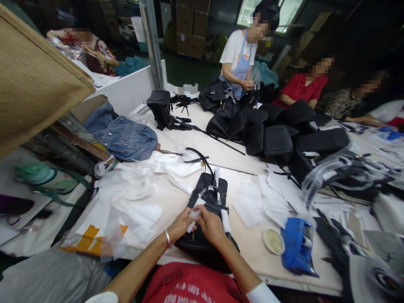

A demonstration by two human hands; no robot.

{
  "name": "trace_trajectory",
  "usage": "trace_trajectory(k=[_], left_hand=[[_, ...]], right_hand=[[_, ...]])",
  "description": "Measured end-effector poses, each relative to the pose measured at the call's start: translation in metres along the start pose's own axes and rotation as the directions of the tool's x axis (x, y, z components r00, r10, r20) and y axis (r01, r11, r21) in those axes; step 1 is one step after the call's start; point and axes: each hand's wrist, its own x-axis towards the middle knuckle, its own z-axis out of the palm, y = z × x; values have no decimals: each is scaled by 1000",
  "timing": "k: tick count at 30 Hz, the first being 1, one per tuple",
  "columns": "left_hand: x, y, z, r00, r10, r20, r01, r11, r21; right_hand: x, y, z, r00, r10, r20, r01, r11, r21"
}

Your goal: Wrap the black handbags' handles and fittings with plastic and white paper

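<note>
A black handbag (217,248) lies on the table right in front of me, its thin black handle (202,155) standing up at the far end. Over the bag's front, my left hand (182,224) and my right hand (210,224) meet with fingers closed on a small piece of white wrapping sheet (193,215). A silver bangle circles my left wrist. More white wrapping (225,221) sits along the bag's right side. What lies beneath my fingers is hidden.
White sheets (135,206) spread at left; more sheets (261,200) lie at right. A blue tape dispenser (295,248) stands by a round pale dish (273,242). Black bags (277,141) pile up beyond, where a person (236,59) works. A denim bag (126,136) lies back left.
</note>
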Motion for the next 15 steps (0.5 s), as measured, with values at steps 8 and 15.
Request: trace_trajectory(k=[8,15], left_hand=[[-6,10,-7,997,10,76,2,987,-163],[6,5,-5,995,-95,-37,84,969,-231]], right_hand=[[4,6,15,981,171,-96,-151,971,185],[8,16,23,964,238,-116,-195,933,301]])
